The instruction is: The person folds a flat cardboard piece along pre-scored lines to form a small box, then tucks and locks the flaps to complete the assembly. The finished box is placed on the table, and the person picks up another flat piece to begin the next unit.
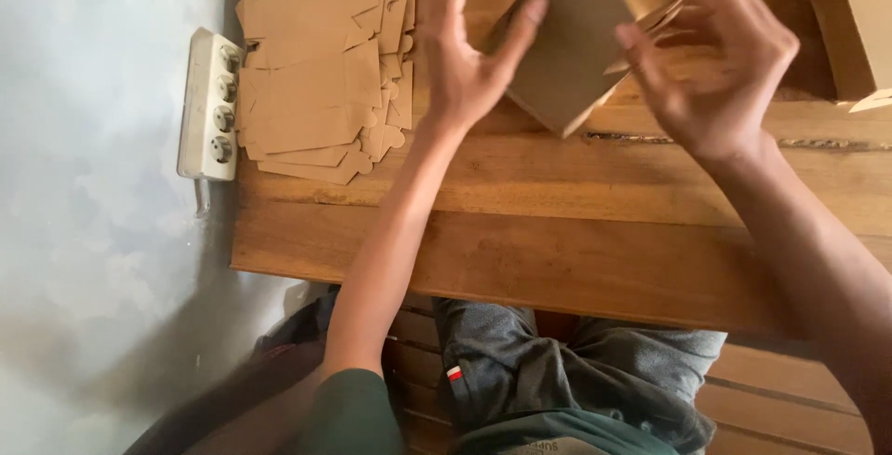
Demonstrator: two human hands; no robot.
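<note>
Brown cardboard box (576,37), apparently half-folded, sits gripped between the left hand (469,65) and right hand (715,65); a stack of flat blanks (316,74) waits at far left.

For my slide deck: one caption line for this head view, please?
Both hands fold a brown cardboard box over a wooden table.

A stack of flat cardboard blanks (321,65) lies on the counter (557,232) at its far left. A power strip (210,106) sits just beside the stack, off the counter's left edge. Right of the stack, a folded box (571,46) is held above the counter between the left hand (469,55) and right hand (720,65). Another box (859,23) stands at the far right.
</note>
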